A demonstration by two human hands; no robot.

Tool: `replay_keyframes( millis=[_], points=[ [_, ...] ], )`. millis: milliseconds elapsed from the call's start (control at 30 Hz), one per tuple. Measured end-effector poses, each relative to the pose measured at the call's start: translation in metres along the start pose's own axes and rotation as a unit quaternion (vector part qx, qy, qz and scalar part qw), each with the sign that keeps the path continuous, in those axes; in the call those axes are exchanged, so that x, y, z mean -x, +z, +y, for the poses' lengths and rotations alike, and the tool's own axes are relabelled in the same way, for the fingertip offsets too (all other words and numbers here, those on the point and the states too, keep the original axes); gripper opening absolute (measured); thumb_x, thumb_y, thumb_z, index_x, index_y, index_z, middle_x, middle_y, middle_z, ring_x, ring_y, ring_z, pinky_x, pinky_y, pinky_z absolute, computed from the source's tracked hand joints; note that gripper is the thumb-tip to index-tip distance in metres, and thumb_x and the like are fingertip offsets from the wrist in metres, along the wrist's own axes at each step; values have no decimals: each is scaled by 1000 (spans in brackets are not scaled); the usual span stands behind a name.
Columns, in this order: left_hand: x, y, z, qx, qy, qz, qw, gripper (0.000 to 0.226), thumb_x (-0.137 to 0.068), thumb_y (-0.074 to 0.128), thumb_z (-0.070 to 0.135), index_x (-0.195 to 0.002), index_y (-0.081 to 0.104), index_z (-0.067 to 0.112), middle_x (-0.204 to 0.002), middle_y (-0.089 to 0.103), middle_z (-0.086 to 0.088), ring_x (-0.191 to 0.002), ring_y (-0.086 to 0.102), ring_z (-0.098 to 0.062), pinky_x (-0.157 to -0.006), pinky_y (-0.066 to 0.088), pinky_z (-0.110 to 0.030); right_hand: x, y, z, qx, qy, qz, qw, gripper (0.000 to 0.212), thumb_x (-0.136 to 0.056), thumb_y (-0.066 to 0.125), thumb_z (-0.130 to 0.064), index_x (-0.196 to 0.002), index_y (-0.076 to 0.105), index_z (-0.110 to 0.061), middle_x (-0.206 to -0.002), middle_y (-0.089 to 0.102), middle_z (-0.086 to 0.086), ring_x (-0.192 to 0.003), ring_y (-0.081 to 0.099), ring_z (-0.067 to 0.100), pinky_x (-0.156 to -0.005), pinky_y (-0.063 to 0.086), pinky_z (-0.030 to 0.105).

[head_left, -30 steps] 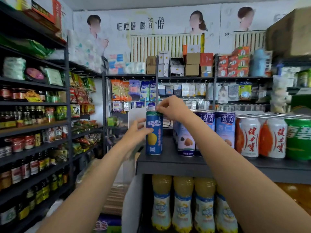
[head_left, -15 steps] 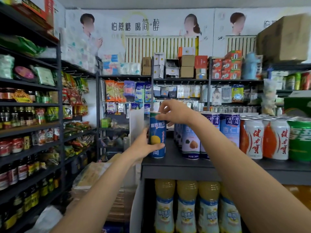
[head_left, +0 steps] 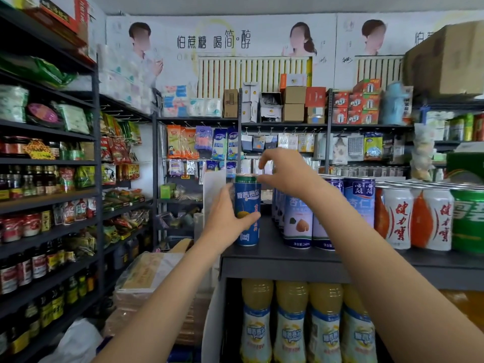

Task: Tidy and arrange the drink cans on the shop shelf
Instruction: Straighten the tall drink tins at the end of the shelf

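While the left hand [head_left: 227, 220] wraps the lower half of the blue can [head_left: 247, 209], thumb curled across its front and fingers hidden behind it, the right hand [head_left: 285, 171] hovers just above and to the right of the can's top, fingers loosely curled and parted, holding nothing (whether a fingertip grazes the rim cannot be told). The blue can stands upright, long axis vertical, its green-edged top up and its printed label facing the camera. It sits at the left end of the dark shelf [head_left: 282, 260], near the front edge, apart from the neighbouring cans.

To its right stand the pale almond-drink cans [head_left: 298, 221] in a row running back into the shelf, then orange-and-white cans [head_left: 416, 218], then a green can [head_left: 468, 221] at the frame's edge; all are upright. On the level below, yellow juice bottles [head_left: 290, 326] stand side by side. Racks of sauce jars and snack packets [head_left: 47, 195] fill the left wall.
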State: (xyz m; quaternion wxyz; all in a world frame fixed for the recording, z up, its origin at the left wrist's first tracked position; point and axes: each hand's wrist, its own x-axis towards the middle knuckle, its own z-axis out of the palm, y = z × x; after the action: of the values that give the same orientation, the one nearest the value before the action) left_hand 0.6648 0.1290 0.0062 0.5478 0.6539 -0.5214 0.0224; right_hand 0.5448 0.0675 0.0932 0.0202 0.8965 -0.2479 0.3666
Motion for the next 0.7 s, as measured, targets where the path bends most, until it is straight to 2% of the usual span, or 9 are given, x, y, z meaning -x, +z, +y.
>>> replay_keyframes(
  millis=[67, 133, 200, 267, 400, 500, 600, 700],
  points=[
    [1, 1, 10, -48, 62, 51, 996, 82, -80, 69, 27, -143, 18, 22, -144, 28, -1, -131, 31, -17, -103, 30, -31, 10, -9, 12, 73, 9, 46, 996, 29, -86, 64, -27, -110, 56, -14, -122, 52, 8, -110, 46, 25, -90, 37, 36],
    [1, 4, 17, -84, 83, 69, 991, 85, -82, 68, 24, -146, 11, 26, -146, 24, -2, -132, 30, -20, -105, 30, -35, 21, -15, 23, 157, 53, -10, 986, 45, -83, 67, -32, -121, 49, -16, -129, 46, 8, -123, 37, 32, -100, 31, 47],
    [1, 9, 20, -100, 71, 73, 990, 88, -83, 66, 20, -146, 6, 31, -145, 24, -5, -128, 35, -24, -101, 36, -38, 31, -15, 32, 192, 83, -89, 974, 62, -80, 70, -31, -132, 39, -17, -133, 43, 8, -127, 34, 33, -105, 25, 52],
    [2, 13, 19, -132, 65, 70, 987, 88, -83, 65, 13, -145, 6, 35, -140, 27, -6, -120, 43, -26, -94, 43, -40, 38, -10, 38, 213, 75, -102, 969, 68, -79, 70, -29, -136, 34, -17, -132, 45, 7, -128, 35, 34, -107, 21, 53],
    [6, 18, 16, -161, 54, 73, 983, 81, -83, 63, 9, -143, 14, 34, -138, 27, -5, -112, 49, -27, -89, 48, -41, 42, -6, 41, 214, 72, -67, 972, 68, -80, 69, -25, -136, 33, -16, -130, 47, 6, -128, 35, 34, -108, 16, 56],
    [10, 19, 23, -203, 49, 111, 972, 77, -84, 62, 13, -143, 17, 31, -144, 21, -7, -125, 35, -27, -96, 40, -36, 43, -2, 39, 213, 74, -51, 973, 68, -81, 69, -24, -138, 31, -16, -135, 42, 7, -130, 32, 34, -110, 13, 57],
    [16, 23, 32, -218, 90, 147, 960, 67, -84, 58, 12, -141, 24, 26, -145, 21, -7, -128, 28, -26, -99, 35, -34, 54, 5, 43, 206, 59, 26, 976, 67, -82, 68, -26, -137, 32, -19, -141, 33, 7, -131, 28, 32, -112, 12, 53],
    [24, 35, 47, -200, 133, 137, 961, 64, -83, 57, 8, -139, 29, 24, -141, 26, -7, -125, 31, -25, -99, 35, -34, 72, 5, 54, 185, 52, 101, 976, 63, -82, 66, -22, -137, 35, -19, -142, 31, 6, -131, 27, 30, -110, 15, 47]
  ],
)
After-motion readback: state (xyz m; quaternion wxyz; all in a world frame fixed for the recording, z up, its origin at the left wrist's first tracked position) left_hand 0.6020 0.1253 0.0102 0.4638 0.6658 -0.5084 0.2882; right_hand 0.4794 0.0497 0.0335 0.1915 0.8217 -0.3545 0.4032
